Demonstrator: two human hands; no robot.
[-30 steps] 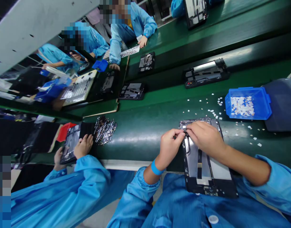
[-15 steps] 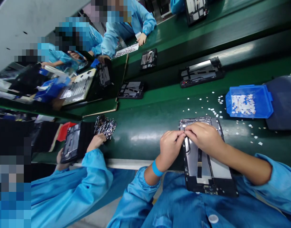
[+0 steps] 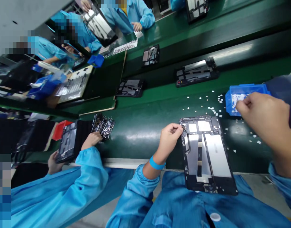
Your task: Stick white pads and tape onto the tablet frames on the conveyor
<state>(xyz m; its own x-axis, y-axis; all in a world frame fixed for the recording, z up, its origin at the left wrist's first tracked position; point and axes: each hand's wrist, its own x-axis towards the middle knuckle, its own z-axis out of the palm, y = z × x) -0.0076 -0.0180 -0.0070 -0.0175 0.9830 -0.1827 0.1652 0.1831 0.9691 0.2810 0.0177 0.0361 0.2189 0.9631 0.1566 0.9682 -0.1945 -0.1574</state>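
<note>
An open tablet back frame (image 3: 207, 155) lies in front of me, half on the green belt edge and half over my lap. My left hand (image 3: 170, 139) rests at its top left corner, fingertips pinched on the frame's edge there. My right hand (image 3: 261, 115) hovers at the right, fingers curled together over a blue tray (image 3: 240, 95) of small white pieces; whether it holds a piece is hidden. Small white scraps (image 3: 214, 109) are scattered on the belt between frame and tray.
A co-worker's hand (image 3: 93, 139) at my left reaches a pile of small metal parts (image 3: 103, 124) beside another frame (image 3: 67, 142). More frames (image 3: 195, 73) (image 3: 130, 87) (image 3: 150, 55) ride the green conveyor. People in blue coats work across it. A dark grey bin (image 3: 284, 88) stands at right.
My right hand left the frame's top edge and swung right to the blue tray. My left hand stayed at the frame's corner. The co-worker's hand moved to the metal parts pile.
</note>
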